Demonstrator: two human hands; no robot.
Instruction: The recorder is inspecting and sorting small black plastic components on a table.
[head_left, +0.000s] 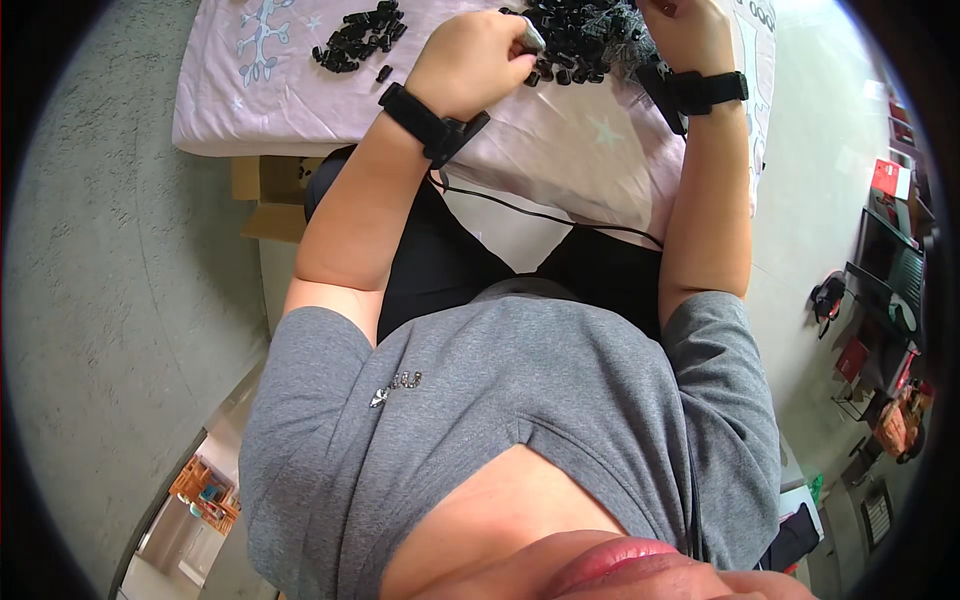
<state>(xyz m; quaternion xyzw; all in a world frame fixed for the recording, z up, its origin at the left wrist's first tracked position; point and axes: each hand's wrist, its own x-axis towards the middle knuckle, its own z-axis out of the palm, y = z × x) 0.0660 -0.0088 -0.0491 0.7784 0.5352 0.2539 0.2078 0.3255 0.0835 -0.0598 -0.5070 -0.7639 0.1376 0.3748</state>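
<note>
My left hand (472, 62) is closed, pinching a small whitish-grey piece (531, 38) between thumb and fingers. It hovers at the left edge of a large heap of small black plastic parts (570, 45). At the heap's right side, my right hand (692, 35) reaches to the top edge of the view with its fingers curled; what they grip is cut off. A tangle of greyish mesh-like material (625, 35) lies between the heap and my right hand. Farther left sits a smaller pile of similar black parts (360, 35), with one loose part (384, 73) beside it.
A pale pink patterned cloth (560, 150) covers the table. Both wrists wear black straps, and a black cable (520, 208) runs across below the table's near edge. An open cardboard box (275, 190) stands under the table's left side. Shelves with assorted goods (890, 260) line the far right.
</note>
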